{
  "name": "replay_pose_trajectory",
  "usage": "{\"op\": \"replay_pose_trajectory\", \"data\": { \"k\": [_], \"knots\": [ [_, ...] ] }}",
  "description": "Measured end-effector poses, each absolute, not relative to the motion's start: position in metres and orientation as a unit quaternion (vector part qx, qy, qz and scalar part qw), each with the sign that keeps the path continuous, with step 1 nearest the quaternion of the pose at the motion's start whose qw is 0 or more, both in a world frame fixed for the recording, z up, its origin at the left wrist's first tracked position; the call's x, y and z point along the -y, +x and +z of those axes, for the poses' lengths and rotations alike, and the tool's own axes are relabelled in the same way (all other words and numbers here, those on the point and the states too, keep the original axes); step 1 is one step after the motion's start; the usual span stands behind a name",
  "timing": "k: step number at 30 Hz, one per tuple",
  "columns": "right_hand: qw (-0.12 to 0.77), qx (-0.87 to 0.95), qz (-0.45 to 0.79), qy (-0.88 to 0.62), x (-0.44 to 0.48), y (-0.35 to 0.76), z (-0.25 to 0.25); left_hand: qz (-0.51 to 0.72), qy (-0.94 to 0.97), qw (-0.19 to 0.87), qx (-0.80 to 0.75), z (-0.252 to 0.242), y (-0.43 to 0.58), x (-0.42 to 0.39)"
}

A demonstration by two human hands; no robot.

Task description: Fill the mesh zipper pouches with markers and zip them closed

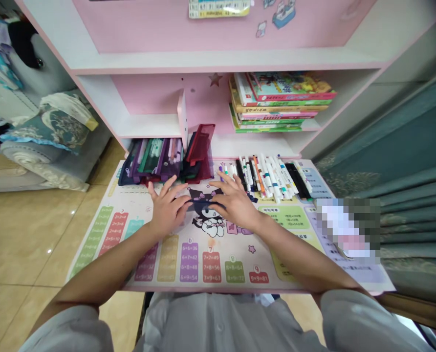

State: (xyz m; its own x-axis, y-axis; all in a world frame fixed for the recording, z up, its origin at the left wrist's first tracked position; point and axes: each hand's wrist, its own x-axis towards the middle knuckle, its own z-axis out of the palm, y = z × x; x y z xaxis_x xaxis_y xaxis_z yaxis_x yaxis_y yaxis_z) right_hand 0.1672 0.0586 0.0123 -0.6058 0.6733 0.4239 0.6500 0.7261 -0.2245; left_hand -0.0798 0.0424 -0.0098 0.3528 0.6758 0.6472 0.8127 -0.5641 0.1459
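- A dark pen (203,202) sits over the cartoon figure on the printed mat (188,264) that covers the surface. Its long axis runs left to right, nearly level.
- The left hand (168,209) has spread fingers and meets the pen's left end; I cannot tell whether it grips.
- The right hand (235,203) is also splayed at the right end, its grip equally unclear.
- A row of markers (272,177) lies just beyond the right hand.

White bench (269,145) covered by a multiplication-table mat (188,264) with a cartoon figure at its centre. On the mat: pencil cases (155,161) piled at back left, marker pens (272,178) in a row at back right, left hand (166,210) and right hand (236,203) spread flat beside the figure. Shelf (313,126) above: stacked picture books (276,102).
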Motion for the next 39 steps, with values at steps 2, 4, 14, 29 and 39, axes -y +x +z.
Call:
{"op": "replay_pose_trajectory", "data": {
  "k": [2, 4, 14, 29, 39],
  "knots": [
    [0.206, 0.898, 0.038, -0.386, -0.061, 0.173, 0.019, -0.338, -0.821, 0.083, 0.453, -0.009, -0.085, -0.046],
    [0.16, 0.899, 0.059, -0.404, -0.065, 0.184, 0.026, -0.329, -0.819, 0.063, 0.466, -0.007, -0.092, -0.05],
    [0.16, 0.889, 0.1, -0.417, -0.079, 0.213, 0.025, -0.313, -0.805, 0.047, 0.501, -0.001, -0.105, -0.055],
    [0.355, 0.849, 0.165, -0.355, -0.08, 0.184, -0.016, -0.281, -0.823, 0.074, 0.489, -0.003, -0.089, -0.039],
    [0.384, 0.84, 0.186, -0.335, -0.071, 0.171, -0.026, -0.302, -0.83, 0.007, 0.469, 0.013, -0.039, -0.038]
  ]
}}
